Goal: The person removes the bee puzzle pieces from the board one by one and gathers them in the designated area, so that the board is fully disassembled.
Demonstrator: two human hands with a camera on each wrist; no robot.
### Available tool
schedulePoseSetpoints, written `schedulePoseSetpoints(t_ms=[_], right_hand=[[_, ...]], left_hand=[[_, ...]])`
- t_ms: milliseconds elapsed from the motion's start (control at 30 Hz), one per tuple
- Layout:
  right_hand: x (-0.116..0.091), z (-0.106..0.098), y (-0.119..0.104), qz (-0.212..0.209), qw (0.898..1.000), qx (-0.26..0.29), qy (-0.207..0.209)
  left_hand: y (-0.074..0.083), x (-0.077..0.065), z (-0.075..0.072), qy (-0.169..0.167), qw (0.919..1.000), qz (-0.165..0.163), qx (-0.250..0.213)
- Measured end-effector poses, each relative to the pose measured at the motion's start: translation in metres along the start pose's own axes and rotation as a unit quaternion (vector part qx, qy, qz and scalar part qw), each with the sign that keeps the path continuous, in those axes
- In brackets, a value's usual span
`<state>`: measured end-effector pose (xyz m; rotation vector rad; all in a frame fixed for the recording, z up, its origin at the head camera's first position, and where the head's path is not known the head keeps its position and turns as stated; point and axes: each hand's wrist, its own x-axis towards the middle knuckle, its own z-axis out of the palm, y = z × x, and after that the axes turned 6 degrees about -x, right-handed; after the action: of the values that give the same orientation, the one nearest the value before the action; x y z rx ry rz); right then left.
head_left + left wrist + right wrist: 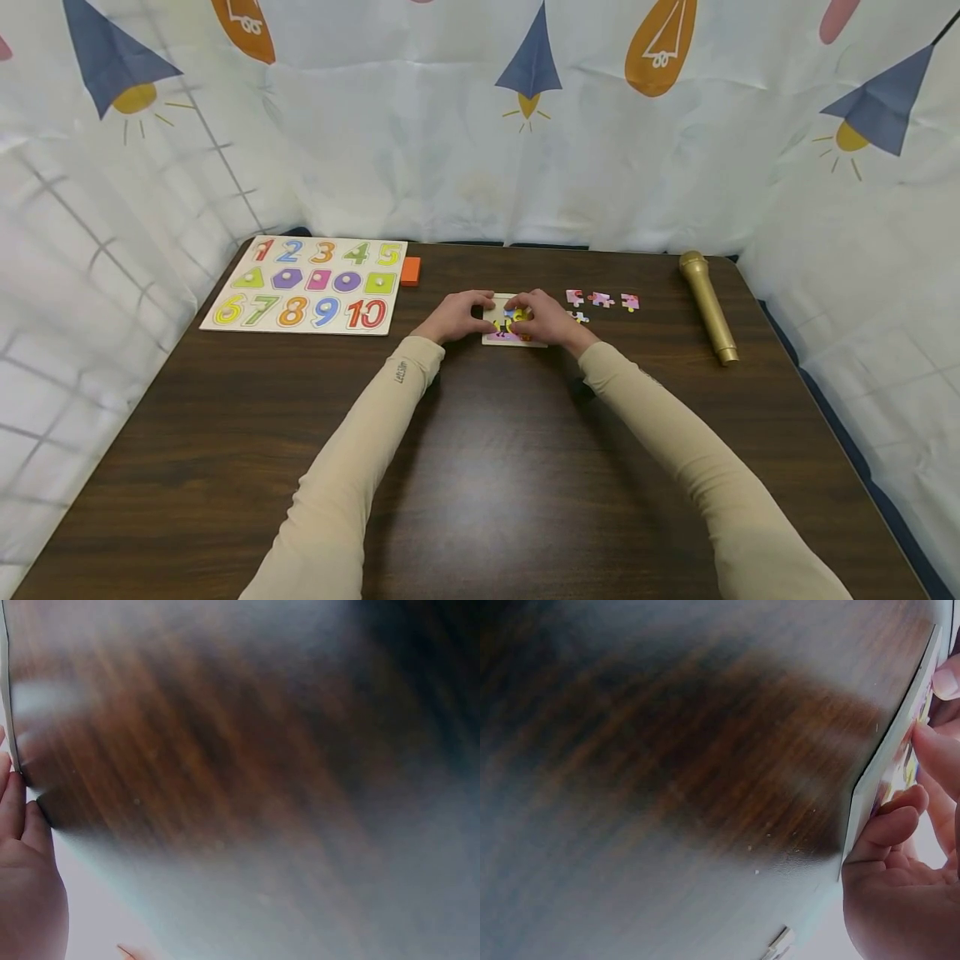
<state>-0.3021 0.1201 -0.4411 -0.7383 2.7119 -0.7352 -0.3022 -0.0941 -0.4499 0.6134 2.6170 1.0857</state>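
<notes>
A small jigsaw board (517,342) with a pale frame and a colourful picture lies flat at the middle of the table, partly covered by both hands. My left hand (456,317) grips its left side, thumb and forefinger spread along the edge. From the right, my right hand (547,318) reaches over the picture, its thumb and forefinger bent around a puzzle piece (515,315) there. In the right wrist view the curled fingers (900,817) sit low over the board's face. Several loose puzzle pieces (601,300) lie just right of the right hand.
A number and shape board (300,286) lies at the back left, with an orange block (410,271) by its right edge. Towards the right edge of the dark wooden table (480,467) lies a gold microphone (708,308). A printed white curtain (450,167) hangs behind.
</notes>
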Motion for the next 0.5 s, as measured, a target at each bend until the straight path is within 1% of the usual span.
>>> schedulePoseSetpoints(t_ms=[133,300,500], right_hand=[[-0.0001,-0.0009,0.0013,-0.014,1.0,-0.006,-0.006],[-0.003,-0.0048,0.0001,-0.017,1.0,-0.001,-0.025],[-0.0037,-0.0057,0.0011,-0.016,0.999,0.001,-0.031]], left_hand=[[-0.0003,-0.0001,0.0001,0.001,1.0,0.0,-0.002],[0.0008,-0.0004,-0.0006,0.001,1.0,-0.001,-0.002],[0.0011,-0.0002,-0.001,-0.004,1.0,-0.004,0.002]])
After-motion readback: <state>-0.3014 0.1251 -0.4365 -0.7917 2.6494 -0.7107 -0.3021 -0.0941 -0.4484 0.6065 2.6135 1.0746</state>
